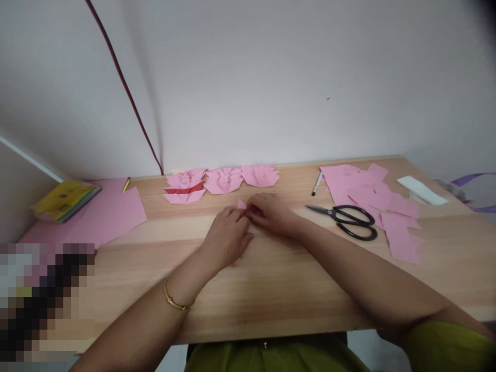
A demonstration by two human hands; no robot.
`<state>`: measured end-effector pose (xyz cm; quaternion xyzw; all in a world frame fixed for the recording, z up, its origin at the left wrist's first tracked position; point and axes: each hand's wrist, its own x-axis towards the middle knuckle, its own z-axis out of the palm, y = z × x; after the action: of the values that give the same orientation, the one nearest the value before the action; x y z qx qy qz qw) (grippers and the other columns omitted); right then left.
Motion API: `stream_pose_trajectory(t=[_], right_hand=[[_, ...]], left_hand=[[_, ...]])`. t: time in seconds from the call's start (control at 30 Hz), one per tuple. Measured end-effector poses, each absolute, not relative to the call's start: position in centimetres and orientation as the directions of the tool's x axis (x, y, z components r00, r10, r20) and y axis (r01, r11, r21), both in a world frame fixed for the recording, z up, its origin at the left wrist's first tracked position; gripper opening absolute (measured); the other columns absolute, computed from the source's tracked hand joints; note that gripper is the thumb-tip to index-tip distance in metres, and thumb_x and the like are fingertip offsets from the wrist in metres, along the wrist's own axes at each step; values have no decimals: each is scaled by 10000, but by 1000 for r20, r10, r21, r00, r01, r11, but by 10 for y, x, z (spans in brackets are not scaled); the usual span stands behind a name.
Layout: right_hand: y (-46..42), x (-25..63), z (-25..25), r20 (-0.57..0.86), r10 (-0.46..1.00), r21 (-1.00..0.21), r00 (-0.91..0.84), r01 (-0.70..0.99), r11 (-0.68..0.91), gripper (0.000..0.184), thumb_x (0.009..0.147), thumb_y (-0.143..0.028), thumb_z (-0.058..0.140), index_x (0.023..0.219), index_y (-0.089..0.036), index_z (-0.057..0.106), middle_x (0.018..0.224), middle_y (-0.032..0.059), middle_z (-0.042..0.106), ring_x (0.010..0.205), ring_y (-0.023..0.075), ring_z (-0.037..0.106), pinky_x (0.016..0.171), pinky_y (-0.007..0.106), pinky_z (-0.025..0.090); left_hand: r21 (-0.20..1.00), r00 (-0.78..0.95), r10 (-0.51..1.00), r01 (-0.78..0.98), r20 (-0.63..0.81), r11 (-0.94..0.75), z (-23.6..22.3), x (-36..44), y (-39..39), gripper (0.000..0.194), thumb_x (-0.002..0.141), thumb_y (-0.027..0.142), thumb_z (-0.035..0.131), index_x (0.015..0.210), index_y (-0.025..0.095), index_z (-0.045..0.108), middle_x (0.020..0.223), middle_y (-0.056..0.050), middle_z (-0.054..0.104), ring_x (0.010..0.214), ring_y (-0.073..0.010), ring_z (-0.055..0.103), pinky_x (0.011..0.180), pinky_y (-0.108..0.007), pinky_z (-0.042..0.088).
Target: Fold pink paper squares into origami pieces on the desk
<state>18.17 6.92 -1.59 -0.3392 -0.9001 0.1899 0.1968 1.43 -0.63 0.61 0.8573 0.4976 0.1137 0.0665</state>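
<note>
Both my hands meet at the middle of the wooden table [271, 289] over a small pink folded paper piece [242, 204]. My left hand [228, 235] lies on it with fingers curled, pressing the paper down. My right hand [271, 212] pinches the same piece from the right, fingers closed. Most of the paper is hidden under the fingers; only a small pink corner sticks out. A gold bangle [176, 302] is on my left wrist.
A row of folded pink paper shapes [222, 181] lies along the wall. Black scissors [349, 219] and a pen [316, 183] sit to the right, beside loose pink sheets [372, 199]. A large pink sheet [112, 214] and a yellow book stack [65, 199] are at left.
</note>
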Motion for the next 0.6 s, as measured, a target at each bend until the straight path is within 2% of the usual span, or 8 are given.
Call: stream_pose_trajectory(t=[0.3,0.6], right_hand=[[69,181,-13,207,686,-464,-698,547,696,73,812,-179,512,828,-166,582,831,38,629,769,156,531,750,288,343],[68,183,-14,266,674,-454,-689,527,718,123,846,-270,532,858,-158,583,890,71,600,820,173,541,757,292,363]], left_hand=[[230,483,867,836,124,-498,6,13,-6,226,816,269,573,1005,152,615,1153,-122,589,1113,-258,485,962,-432,403],[249,470,872,836,134,-489,7,14,-5,169,813,242,566,933,150,640,1112,-122,602,1089,-253,501,952,-422,420]])
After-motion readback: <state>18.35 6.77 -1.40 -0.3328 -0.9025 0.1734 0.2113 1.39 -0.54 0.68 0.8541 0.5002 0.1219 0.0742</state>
